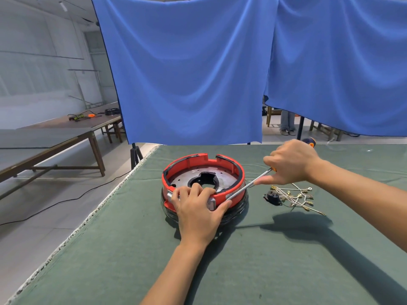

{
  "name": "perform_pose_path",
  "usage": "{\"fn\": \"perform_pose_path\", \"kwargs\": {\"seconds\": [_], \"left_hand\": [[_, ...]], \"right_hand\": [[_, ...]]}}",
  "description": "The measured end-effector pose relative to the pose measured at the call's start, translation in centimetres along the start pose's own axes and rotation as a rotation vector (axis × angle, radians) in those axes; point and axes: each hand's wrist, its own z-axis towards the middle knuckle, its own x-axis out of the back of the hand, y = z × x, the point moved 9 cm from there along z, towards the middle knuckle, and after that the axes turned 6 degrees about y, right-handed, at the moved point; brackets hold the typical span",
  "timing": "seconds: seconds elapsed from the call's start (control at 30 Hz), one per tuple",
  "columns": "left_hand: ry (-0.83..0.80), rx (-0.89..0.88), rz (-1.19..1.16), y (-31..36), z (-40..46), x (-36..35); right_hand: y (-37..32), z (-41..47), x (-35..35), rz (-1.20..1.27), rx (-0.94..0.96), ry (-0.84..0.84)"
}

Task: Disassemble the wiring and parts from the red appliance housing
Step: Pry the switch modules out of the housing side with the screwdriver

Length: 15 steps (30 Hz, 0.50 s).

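1. The left hand [198, 211] is clamping over the near rim of the red housing [203, 183], fingers curling inside and gripping it, pinning it to the green-covered table [132, 249] near the middle of the far half.
2. The right hand [290, 165] is grasping a screwdriver [248, 185], its shaft slanting down to the housing's near-right wall, close to the left thumb.
3. Risk, as I'm reading it: if the tip is slipping off under pressure, it is heading straight for that left thumb, because hand and tool are sharing the same patch of rim.
4. Second risk: a hard pry may be tipping or skidding the housing across the cloth.
5. Inside the housing, a metal plate [187, 178] with a dark central opening is sitting; no loose wires are showing there.
6. The wiring harness [293, 198] is lying out on the table, just right of the housing, under the right hand.
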Motion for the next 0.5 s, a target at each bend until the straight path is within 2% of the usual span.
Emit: {"fn": "perform_pose_path", "kwargs": {"seconds": [0.23, 0.33, 0.5], "left_hand": [[0.001, 0.004, -0.010, 0.0, 0.0, -0.2], [-0.014, -0.037, 0.018, 0.2, 0.0, -0.2], [-0.033, -0.091, 0.045, 0.4, -0.2, -0.1]], "right_hand": [[-0.1, 1.3, 0.4, 0.004, 0.086, 0.055], [-0.3, -0.8, 0.6, 0.024, -0.001, 0.064], [-1.5, -5.6, 1.4, 0.032, -0.257, 0.057]]}}
